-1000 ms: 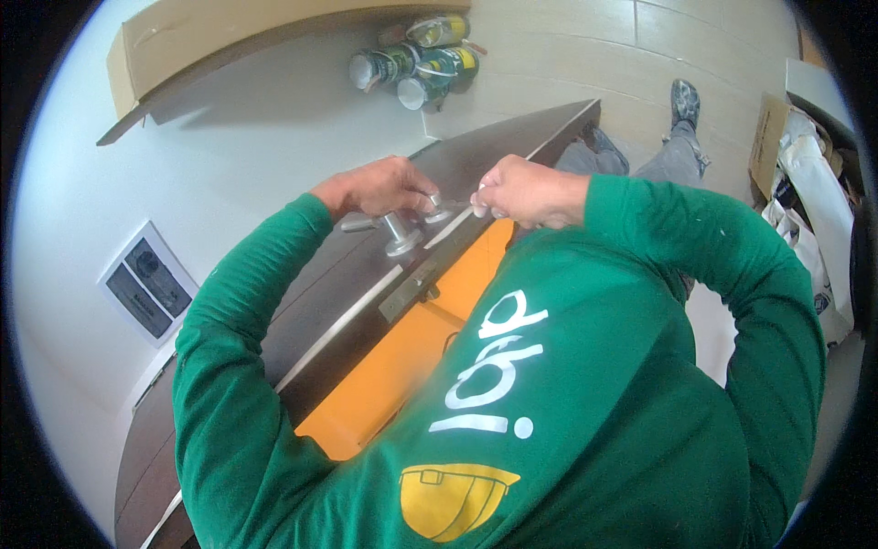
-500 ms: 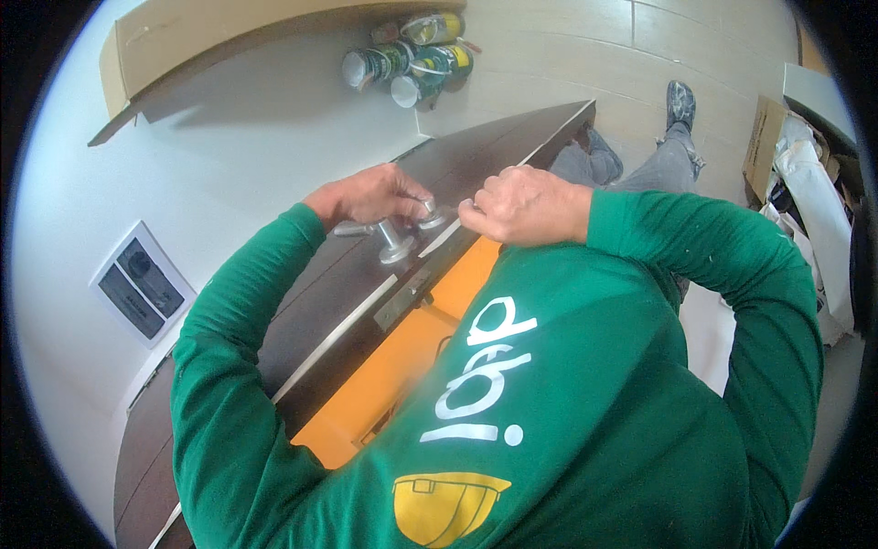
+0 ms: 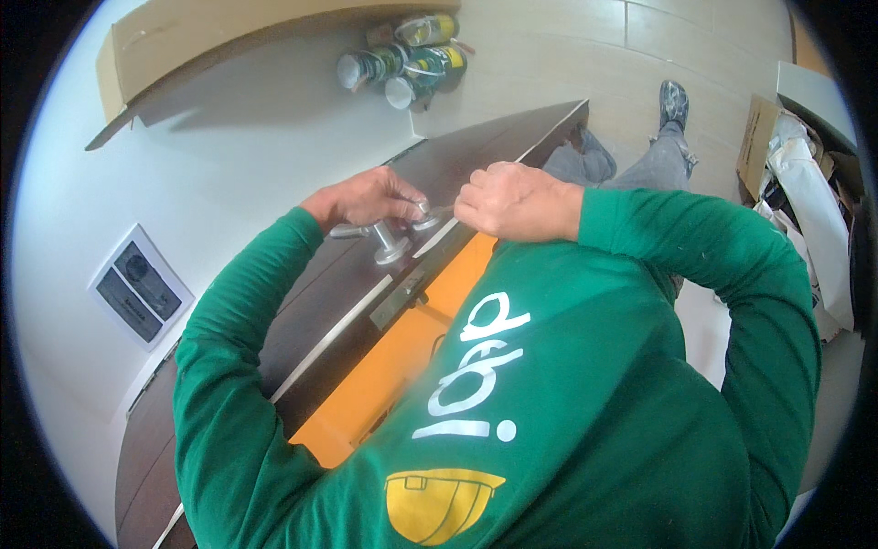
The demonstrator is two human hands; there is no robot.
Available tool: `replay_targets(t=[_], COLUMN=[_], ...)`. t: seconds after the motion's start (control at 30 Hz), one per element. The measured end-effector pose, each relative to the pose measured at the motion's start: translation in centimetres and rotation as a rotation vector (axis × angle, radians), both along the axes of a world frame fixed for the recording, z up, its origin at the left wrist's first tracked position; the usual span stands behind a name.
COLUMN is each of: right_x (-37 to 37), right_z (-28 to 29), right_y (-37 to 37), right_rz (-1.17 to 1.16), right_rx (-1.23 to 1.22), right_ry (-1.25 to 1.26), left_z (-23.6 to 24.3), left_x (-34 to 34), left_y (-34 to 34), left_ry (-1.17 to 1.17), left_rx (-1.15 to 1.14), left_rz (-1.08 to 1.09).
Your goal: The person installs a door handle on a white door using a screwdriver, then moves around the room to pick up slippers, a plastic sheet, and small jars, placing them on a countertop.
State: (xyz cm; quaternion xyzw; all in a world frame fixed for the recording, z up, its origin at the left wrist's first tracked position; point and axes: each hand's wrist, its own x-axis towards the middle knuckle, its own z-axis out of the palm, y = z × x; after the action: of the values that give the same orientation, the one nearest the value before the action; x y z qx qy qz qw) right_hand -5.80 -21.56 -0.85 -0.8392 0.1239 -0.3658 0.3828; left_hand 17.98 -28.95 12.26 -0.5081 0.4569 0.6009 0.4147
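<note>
A dark brown door (image 3: 320, 302) stands open on its edge in front of me, with a silver lever handle (image 3: 391, 245) on its face. Just beyond the lever is a small round silver lock fitting (image 3: 425, 218). The thumb and fingers of my left hand (image 3: 373, 197) pinch its raised knob. Close by, at the door's edge, my right hand (image 3: 517, 203) is closed in a fist, knuckles up. Whatever it grips, if anything, is hidden by the fingers. A metal latch plate (image 3: 395, 302) is set in the door edge.
Orange surfaces (image 3: 334, 425) show between the door and my body. Several green and yellow cans (image 3: 430, 69) stand by the white wall, under a cardboard sheet (image 3: 229, 37). A framed dark wall panel (image 3: 142, 285) is at left; cardboard and wrapping (image 3: 805, 183) lie at right.
My right fist has turned slightly, its knuckles now drawn together more. My left hand keeps its pinch on the knob. The whole view has shifted a little.
</note>
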Motion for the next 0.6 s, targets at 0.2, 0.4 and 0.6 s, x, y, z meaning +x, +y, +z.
replay_targets(t=[0.2, 0.4, 0.6], right_x=[1.3, 0.9, -0.5], right_z=[0.8, 0.2, -1.1], right_y=[-1.4, -0.6, 0.4], right_rz=[0.22, 0.154, -0.062], right_rx=[1.182, 1.189, 0.062], right_ry=[0.202, 0.18, 0.009], left_z=[-0.1, 0.0, 0.0], left_x=[0.1, 0.0, 0.3], left_y=[0.2, 0.0, -0.1], left_ry=[0.021, -0.062, -0.101], left_rx=[-0.008, 0.06, 0.063], left_rz=[0.076, 0.176, 0.181])
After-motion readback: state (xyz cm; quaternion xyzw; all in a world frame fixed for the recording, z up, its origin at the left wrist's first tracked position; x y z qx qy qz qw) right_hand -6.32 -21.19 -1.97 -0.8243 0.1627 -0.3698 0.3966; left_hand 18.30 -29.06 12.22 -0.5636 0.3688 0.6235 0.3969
